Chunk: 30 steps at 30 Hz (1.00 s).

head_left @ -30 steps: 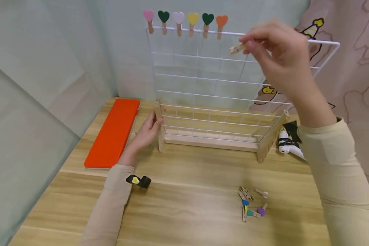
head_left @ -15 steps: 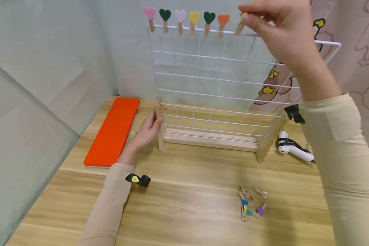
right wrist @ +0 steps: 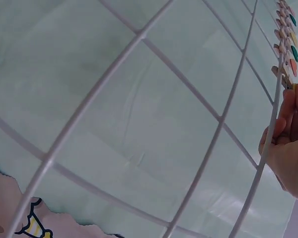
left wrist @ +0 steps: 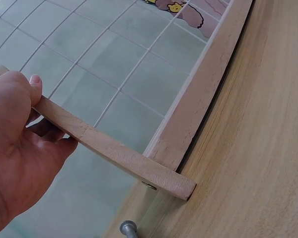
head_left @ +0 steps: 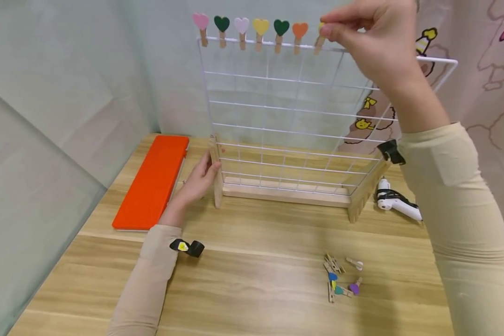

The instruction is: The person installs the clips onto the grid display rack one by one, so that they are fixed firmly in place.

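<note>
We see wood grain on the smooth, slightly shiny table point(head_left: 243, 261). The stand point(head_left: 285, 193) is pale, matt wood, and its grid point(right wrist: 140, 34) looks like smooth, white-coated metal. The clips point(head_left: 259, 43) are plain wood with smooth painted hearts point(head_left: 261, 26). By the table's left edge, the box point(head_left: 151, 182) looks like matt plastic. We see wrinkly cloth sleeves point(head_left: 458, 196).

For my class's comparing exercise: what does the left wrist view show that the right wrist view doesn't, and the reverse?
Left wrist only: the left hand gripping a wooden post, a wooden crossbar, the tabletop and a metal knob.

Right wrist only: the right hand pinching a clothespin, and the row of heart-topped clothespins.

Both: the white wire grid, the pale sheet, some pink printed cloth.
</note>
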### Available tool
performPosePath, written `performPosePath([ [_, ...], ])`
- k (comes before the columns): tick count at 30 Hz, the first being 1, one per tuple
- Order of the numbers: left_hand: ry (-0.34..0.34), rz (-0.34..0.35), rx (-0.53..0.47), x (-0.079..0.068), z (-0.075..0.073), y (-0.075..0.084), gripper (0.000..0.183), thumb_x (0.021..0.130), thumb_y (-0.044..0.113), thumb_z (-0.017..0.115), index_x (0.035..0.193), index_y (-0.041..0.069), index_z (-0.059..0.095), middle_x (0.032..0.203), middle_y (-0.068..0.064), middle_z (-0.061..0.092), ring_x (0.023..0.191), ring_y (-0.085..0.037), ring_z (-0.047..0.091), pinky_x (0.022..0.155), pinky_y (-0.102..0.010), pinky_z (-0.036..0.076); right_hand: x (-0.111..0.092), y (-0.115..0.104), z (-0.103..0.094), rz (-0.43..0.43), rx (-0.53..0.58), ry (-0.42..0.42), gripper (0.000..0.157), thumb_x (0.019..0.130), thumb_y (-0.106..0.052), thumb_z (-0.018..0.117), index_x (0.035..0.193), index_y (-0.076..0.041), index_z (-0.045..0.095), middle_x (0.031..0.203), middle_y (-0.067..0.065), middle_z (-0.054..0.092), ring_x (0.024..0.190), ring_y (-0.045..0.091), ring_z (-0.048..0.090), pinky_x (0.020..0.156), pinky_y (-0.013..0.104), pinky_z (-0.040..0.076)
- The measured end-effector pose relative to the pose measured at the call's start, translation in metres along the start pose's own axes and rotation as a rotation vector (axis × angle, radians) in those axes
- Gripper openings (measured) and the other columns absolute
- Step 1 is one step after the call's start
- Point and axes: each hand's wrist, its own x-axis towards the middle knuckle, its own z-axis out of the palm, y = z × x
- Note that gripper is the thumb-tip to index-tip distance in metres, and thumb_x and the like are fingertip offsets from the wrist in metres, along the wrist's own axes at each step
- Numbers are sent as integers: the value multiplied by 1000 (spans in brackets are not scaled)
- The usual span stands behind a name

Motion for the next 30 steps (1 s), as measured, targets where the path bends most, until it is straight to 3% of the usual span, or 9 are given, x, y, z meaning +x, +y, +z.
performPosePath([
  [5, 0, -12, -8, 2, 1, 0, 44, 94, 13, 35, 135, 2, 22, 139, -20, 20, 124, -30, 23, 100, -44, 21, 1, 1, -1, 12, -1, -6, 18, 71, -20, 68, 82, -6, 71, 78, -5, 67, 69, 9, 55, 59, 17, 37],
  [12, -3, 6, 9, 4, 2, 0, 45, 94, 14, 35, 134, 0, 22, 139, -21, 21, 124, -31, 23, 100, -44, 21, 3, -3, -4, 145, 30, -115, 21, 71, -23, 67, 84, -7, 71, 77, -3, 65, 70, 11, 56, 61, 16, 40],
  [18, -11, 5, 8, 4, 3, -1, 48, 93, 19, 35, 135, 1, 21, 139, -20, 20, 124, -28, 24, 100, -44, 21, -1, 0, -1, 147, 31, -93, 24, 70, -25, 67, 87, -8, 70, 81, -2, 65, 71, 13, 56, 61, 16, 39],
  [22, -4, 22, -1, 4, 2, -1, 45, 93, 13, 35, 134, 0, 21, 138, -21, 22, 123, -32, 25, 100, -46, 21, -5, 5, 4, 54, -60, -53, 25, 75, -26, 63, 93, -10, 68, 85, -3, 65, 72, 9, 53, 65, 16, 39],
  [26, 0, 16, 5, 3, 2, -1, 45, 93, 11, 35, 134, -1, 19, 138, -21, 22, 124, -32, 23, 100, -45, 21, -8, 10, 8, -171, -175, -12, 24, 80, -22, 60, 99, -8, 66, 93, 1, 64, 73, -1, 52, 70, 14, 40],
  [30, 1, -5, 16, 2, 0, -1, 48, 93, 16, 35, 135, 0, 18, 140, -20, 19, 126, -30, 22, 101, -44, 20, -17, 17, 12, -398, -52, 174, 17, 79, -9, 62, 92, 0, 65, 88, 9, 65, 71, 1, 56, 67, 15, 42],
])
